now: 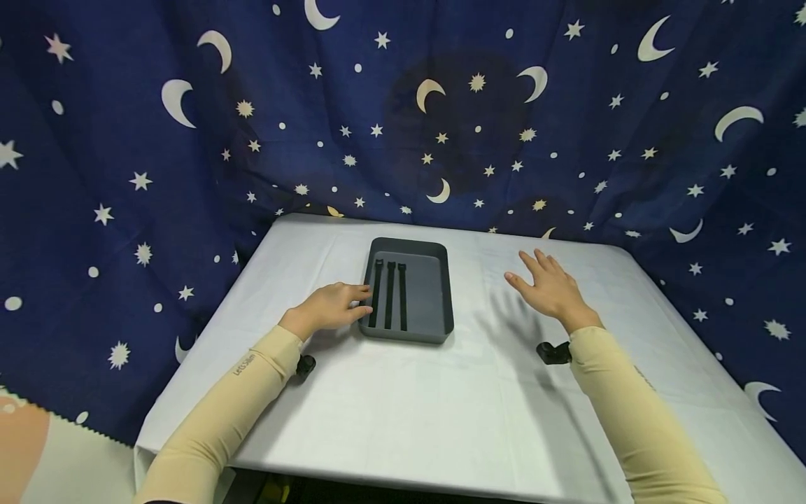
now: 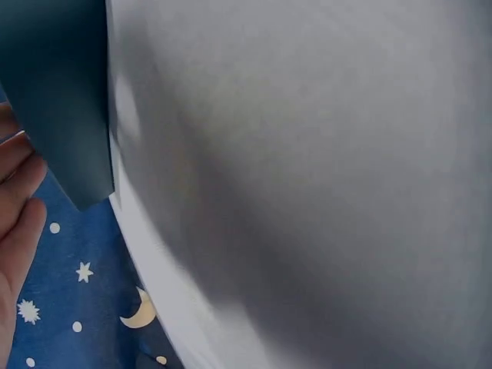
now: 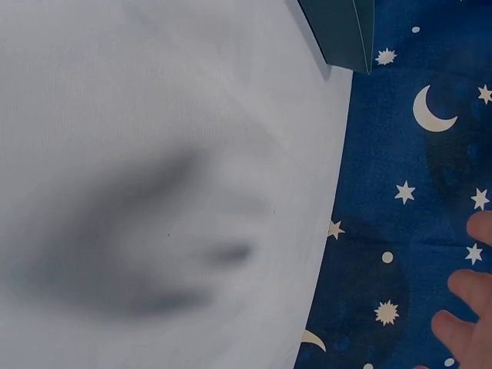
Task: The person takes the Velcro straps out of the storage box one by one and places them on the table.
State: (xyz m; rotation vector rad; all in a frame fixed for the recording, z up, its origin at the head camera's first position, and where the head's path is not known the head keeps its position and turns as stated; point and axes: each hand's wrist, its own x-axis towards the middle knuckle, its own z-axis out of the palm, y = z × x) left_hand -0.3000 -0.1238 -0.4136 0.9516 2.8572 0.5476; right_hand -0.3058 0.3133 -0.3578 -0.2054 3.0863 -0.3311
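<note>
A dark grey rectangular tray point(image 1: 429, 288) sits on the white-covered table. Three slim black straps point(image 1: 403, 297), each with a wider head at the far end, lie side by side in its left half. My left hand point(image 1: 330, 306) is at the tray's left rim, fingertips reaching just over it. In the left wrist view its loosely bent fingers point(image 2: 17, 181) are beside the tray's outer wall point(image 2: 65, 115); whether they touch it I cannot tell. Off to the right of the tray, my right hand point(image 1: 549, 287) hovers above the cloth with fingers spread, holding nothing.
White cloth point(image 1: 434, 413) covers the table around the tray. Behind it hangs a dark blue curtain point(image 1: 390, 105) patterned with moons and stars. Black wrist devices point(image 1: 554, 353) project below both wrists, and my right hand casts a shadow on the cloth.
</note>
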